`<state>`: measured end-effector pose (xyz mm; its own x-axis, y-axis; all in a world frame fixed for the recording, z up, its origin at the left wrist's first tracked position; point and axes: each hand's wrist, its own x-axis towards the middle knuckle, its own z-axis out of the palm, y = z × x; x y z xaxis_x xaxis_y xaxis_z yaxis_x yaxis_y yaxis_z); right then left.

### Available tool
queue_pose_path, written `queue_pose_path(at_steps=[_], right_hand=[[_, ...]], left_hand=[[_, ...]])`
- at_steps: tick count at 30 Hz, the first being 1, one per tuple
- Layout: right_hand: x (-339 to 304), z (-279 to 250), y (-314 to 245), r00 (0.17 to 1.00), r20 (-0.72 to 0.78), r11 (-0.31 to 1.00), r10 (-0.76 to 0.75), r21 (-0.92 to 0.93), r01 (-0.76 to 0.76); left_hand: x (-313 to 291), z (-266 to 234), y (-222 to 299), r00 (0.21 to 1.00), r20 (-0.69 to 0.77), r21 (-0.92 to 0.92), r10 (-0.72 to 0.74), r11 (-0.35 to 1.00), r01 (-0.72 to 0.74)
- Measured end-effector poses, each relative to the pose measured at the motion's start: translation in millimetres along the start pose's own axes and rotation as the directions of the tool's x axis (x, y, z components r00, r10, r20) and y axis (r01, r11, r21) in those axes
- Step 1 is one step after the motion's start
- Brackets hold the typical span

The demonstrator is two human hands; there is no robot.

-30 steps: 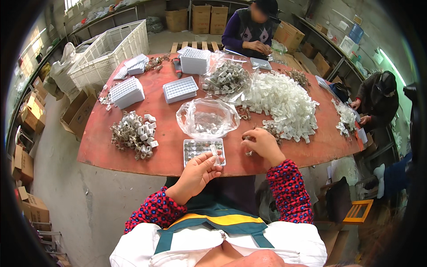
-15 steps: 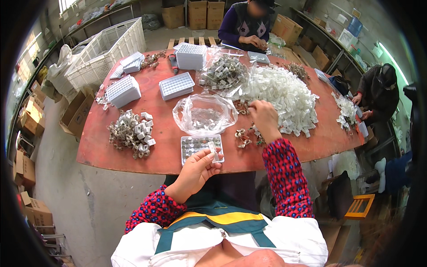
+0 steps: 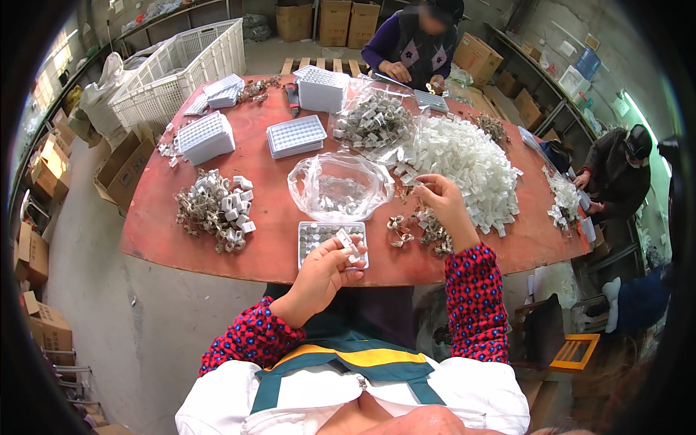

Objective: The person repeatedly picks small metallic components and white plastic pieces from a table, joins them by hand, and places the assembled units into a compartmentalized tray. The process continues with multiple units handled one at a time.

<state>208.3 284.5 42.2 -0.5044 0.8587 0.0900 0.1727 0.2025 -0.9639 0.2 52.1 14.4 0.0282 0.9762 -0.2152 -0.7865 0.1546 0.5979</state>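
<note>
My left hand [image 3: 324,270] is closed around a small white plastic piece [image 3: 345,239], held up over the near edge of a white tray [image 3: 301,250] with rows of small grey round parts in it. My right hand [image 3: 444,203] is raised at the near left edge of a big heap of white plastic pieces [image 3: 464,163]. Its thumb and forefinger are pinched; what they hold, if anything, is too small to make out. Below it lie small metal clips with wires [image 3: 433,230]. An open clear plastic bag [image 3: 341,190] with small parts inside sits behind the tray.
White and metal parts [image 3: 214,210] are piled at the left of the red table [image 3: 272,250]. Stacked white trays [image 3: 206,138] stand behind them, with a red-and-black tool [image 3: 292,99] farther back. Co-workers sit at the far side [image 3: 417,47] and right [image 3: 620,159].
My right hand has lifted slightly and turned, fingers coming together at the heap's edge. The left hand keeps the white piece, now tilted more. The far co-worker's hands have moved apart.
</note>
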Motion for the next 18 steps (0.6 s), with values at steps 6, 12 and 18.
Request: queue_pose_path(at_steps=[6,12,18], right_hand=[[-50,24,-35,0.998,0.041,0.957,0.038,0.285,-0.049],[-44,39,-20,0.996,-0.048,0.992,0.073,-0.104,-0.077],[-40,31,-1,0.986,-0.046,0.956,0.162,0.254,-0.146]], left_hand=[[20,19,0,0.997,-0.009,0.088,0.074,0.993,-0.073],[32,23,1,0.989,-0.045,0.199,0.138,0.972,-0.127],[34,16,-2,0.985,-0.06,0.232,0.164,0.962,-0.146]])
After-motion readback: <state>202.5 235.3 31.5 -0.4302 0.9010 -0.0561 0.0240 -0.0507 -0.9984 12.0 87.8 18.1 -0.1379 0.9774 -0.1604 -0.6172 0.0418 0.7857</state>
